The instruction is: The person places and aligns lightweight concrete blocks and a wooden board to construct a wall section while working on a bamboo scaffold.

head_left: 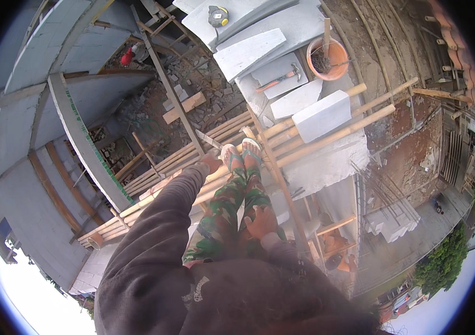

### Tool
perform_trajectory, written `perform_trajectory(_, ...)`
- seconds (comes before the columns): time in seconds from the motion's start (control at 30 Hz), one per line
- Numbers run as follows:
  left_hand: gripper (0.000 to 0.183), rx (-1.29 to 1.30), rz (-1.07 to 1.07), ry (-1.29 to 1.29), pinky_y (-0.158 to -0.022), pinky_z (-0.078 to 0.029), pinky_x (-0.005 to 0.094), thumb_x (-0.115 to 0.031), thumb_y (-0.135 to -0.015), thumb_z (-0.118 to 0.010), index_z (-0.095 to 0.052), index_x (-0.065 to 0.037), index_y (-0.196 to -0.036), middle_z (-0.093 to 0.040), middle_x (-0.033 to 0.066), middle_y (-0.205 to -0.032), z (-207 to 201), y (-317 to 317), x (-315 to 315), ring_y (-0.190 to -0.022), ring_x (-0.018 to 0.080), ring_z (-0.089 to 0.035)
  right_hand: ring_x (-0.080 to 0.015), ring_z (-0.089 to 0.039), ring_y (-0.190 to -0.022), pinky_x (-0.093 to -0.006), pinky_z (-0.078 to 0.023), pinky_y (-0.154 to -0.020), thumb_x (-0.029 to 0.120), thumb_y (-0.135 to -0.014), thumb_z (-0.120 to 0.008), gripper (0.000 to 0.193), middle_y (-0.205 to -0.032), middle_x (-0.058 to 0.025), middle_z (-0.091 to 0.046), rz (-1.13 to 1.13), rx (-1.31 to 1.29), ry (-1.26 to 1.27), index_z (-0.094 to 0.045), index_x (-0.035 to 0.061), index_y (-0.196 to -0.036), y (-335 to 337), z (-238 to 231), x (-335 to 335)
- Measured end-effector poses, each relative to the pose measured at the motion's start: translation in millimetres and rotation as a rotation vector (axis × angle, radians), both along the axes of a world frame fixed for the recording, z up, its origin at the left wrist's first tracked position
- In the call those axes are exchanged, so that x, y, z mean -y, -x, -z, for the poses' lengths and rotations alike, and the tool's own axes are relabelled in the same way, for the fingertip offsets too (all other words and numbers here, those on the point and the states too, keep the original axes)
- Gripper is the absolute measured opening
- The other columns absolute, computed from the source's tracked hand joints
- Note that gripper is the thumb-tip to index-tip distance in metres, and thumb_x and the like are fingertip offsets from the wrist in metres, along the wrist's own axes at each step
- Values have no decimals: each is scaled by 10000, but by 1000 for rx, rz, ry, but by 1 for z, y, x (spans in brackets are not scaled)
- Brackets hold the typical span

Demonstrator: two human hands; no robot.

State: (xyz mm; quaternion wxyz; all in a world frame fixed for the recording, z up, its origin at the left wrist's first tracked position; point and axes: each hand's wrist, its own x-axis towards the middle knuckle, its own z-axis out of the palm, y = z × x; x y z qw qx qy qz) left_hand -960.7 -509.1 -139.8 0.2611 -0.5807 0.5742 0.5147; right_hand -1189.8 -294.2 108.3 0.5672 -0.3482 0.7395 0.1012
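Note:
My left hand [210, 163] reaches down beside my left foot, close to the bamboo poles [215, 177]. Its fingers are mostly hidden, and whether it grips anything cannot be made out. Just past it lies a pale flat strip [208, 139] at the end of a long grey beam [173, 92]. My right hand [261, 221] rests on my camouflage-trousered leg [255, 195], fingers apart and holding nothing. Both feet, in flip-flops [250, 146], stand on the bamboo. A light grey block [322, 116] lies across the poles to the right.
Ahead, a hammer [279, 78] lies on block pieces near an orange bucket [328, 60]. A tape measure [218, 15] sits on stacked slabs [271, 28]. Rubble ground [198, 72] lies far below at left, where a person in a red head covering [128, 56] is. Another person [340, 262] is below right.

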Motion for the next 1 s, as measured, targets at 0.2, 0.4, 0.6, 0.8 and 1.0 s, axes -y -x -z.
perform_trajectory(0.2,604,125,-88,-76,-1026,-531,418,-349,-908,-698,-619,-122,-1463,-724,190,-1266,-162,-97,-31,-1195,329,-688,-404,-683,-1129,-464,-525,-995,357,-897,-745,573,-1212,-276,-698,341,-80,286,-647,-14,-1323,85,-2,40)
perform_trajectory(0.4,380,7,-1414,-49,-1021,-562,426,-181,-931,-704,-701,-142,-1309,-663,115,-1393,-239,-211,-93,-1222,282,-667,-413,-650,-1225,-438,-498,-1047,341,-898,-728,508,-1241,-283,-708,284,-244,321,-696,-28,-1245,215,6,76)
perform_trajectory(0.6,485,396,187,142,-973,-555,455,-243,-842,-817,-668,-158,-1295,-697,104,-1255,-257,-258,-178,-1182,316,-675,-350,-708,-895,-466,-551,-787,320,-906,-717,426,-942,-184,-721,491,-197,219,-697,2,-1189,333,81,42)
perform_trajectory(0.8,598,186,-86,38,-1013,-522,455,-239,-817,-849,-628,-163,-1367,-706,104,-1264,-260,-199,-306,-1220,313,-655,-230,-615,-671,-441,-473,-551,313,-912,-680,370,-822,-66,-590,659,-58,-75,-658,84,-1202,292,27,90)
perform_trajectory(1.0,610,126,-293,174,-975,-544,451,-207,-751,-898,-666,-109,-1306,-711,97,-1222,-260,-179,-326,-1161,340,-672,-348,-683,-892,-484,-539,-678,357,-934,-662,597,-1176,-205,-646,488,-36,-103,-513,75,-1439,207,-8,152)
